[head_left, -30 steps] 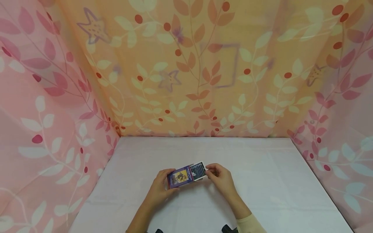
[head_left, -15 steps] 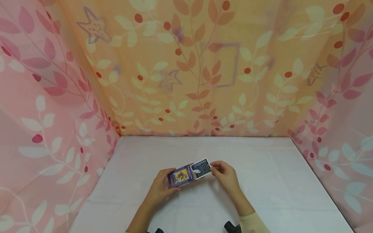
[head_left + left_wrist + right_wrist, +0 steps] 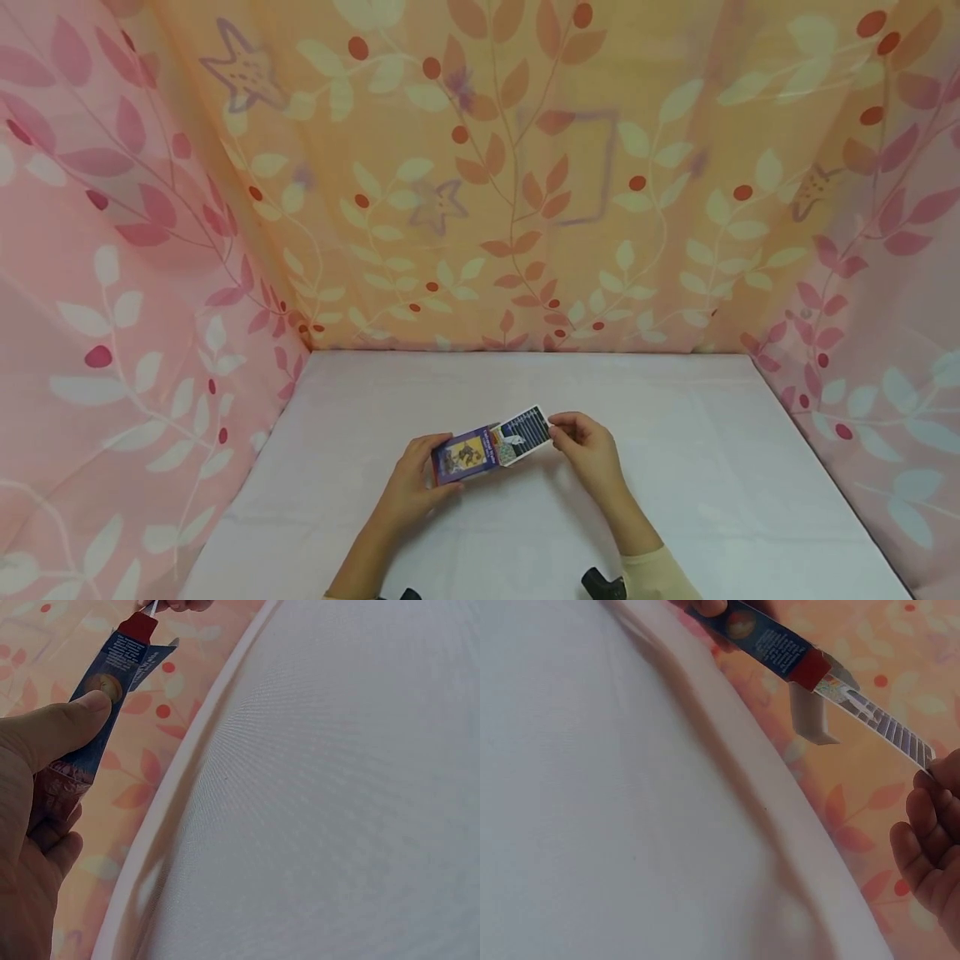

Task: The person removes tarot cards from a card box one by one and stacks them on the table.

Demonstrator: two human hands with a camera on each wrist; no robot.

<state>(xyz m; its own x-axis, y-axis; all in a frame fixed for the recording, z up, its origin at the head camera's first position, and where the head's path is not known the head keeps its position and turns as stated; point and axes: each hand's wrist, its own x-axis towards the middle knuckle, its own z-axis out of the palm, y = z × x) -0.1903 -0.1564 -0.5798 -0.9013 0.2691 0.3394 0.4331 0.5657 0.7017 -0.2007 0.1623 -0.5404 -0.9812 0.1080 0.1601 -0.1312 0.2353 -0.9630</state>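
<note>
Because the box (image 3: 465, 456) looks like thin cardboard, I judge it light and stiff but easily crushed, best taken gently by its narrow sides. The card (image 3: 523, 436) jutting from its end is probably light too, bendy and a little slippery; I would pinch its outer edge without creasing it. From my end I see the left hand (image 3: 411, 482) grip the box, thumb on a narrow side, while the right hand (image 3: 592, 450) pinches the card's far edge. Both pieces tilt above the white table (image 3: 337, 400). The box's purple front bears a yellow panel; the card shows dark stripes, a pale shape and a white border.
</note>
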